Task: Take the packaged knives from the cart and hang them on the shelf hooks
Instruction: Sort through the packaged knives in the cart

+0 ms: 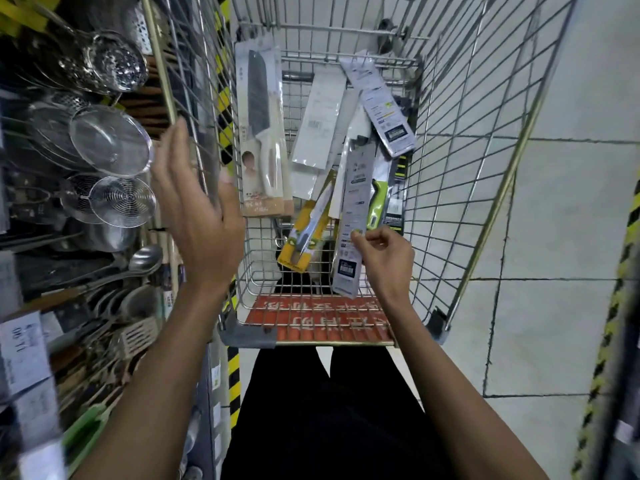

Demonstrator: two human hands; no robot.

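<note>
A wire shopping cart [460,140] stands in front of me with several packaged knives inside. My right hand [384,258] pinches the edge of a long grey package [353,216], lifted upright in the cart. Beside it lie a yellow-carded knife [306,237] and a green-handled package [379,199]. A large knife with a white handle on a tan card [261,133] leans on the cart's left wall. My left hand [197,209] is raised by the cart's left side, fingers straight, holding nothing.
Shelving on the left holds hanging metal strainers [110,140], skimmers [121,199], ladles and spatulas [138,334], with price tags [20,355] below. Tiled floor [554,271] lies right of the cart. Yellow-black hazard tape [620,265] marks edges.
</note>
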